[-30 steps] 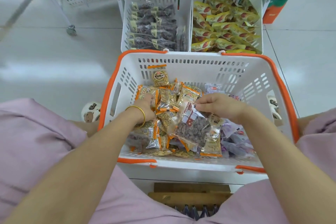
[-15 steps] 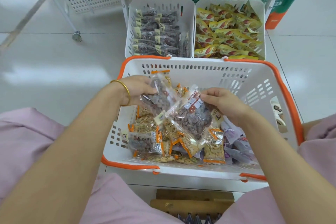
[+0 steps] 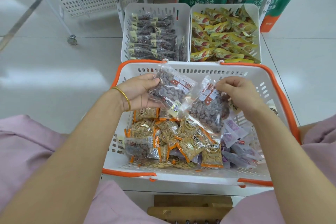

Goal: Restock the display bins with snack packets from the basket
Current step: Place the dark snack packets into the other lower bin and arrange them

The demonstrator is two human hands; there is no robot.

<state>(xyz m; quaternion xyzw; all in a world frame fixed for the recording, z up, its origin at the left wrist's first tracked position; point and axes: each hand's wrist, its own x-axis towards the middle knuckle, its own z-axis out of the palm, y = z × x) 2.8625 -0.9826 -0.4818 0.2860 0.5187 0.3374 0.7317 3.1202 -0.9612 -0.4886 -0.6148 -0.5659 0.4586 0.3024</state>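
**Two slippery packets up, and only one of them well held**

Both hands are over the white, orange-rimmed basket, each with a clear packet of dark dried fruit. The left hand has the left-hand packet across its palm, fingers curled under and thumb pressed on the far corner. The right hand only pinches the right-hand packet by its top edge, so the rest dangles over the orange-edged seed packets below.

That pinch worries me. The film looks glossy and the weight sits low, so I'd guess a quick reach could pull the packet free and drop it back into the pile. The two packets also touch at their inner edges, and moving one hand first might drag the other's. The basket's far rim stands between the hands and the bins, where a low-hanging packet could catch. The dark-fruit bin seems the matching one. The yellow-packet bin sits right beside it, so a mix-up is easy. The stock there looks stacked in tidy rows, which a careless toss would spoil.

The right-hand packet's long axis runs from far to near, with the red-printed end up at the fingers and the fruit end toward the person. The left-hand packet lies diagonally, one corner pointing at the bins. I cannot tell its long axis for sure.
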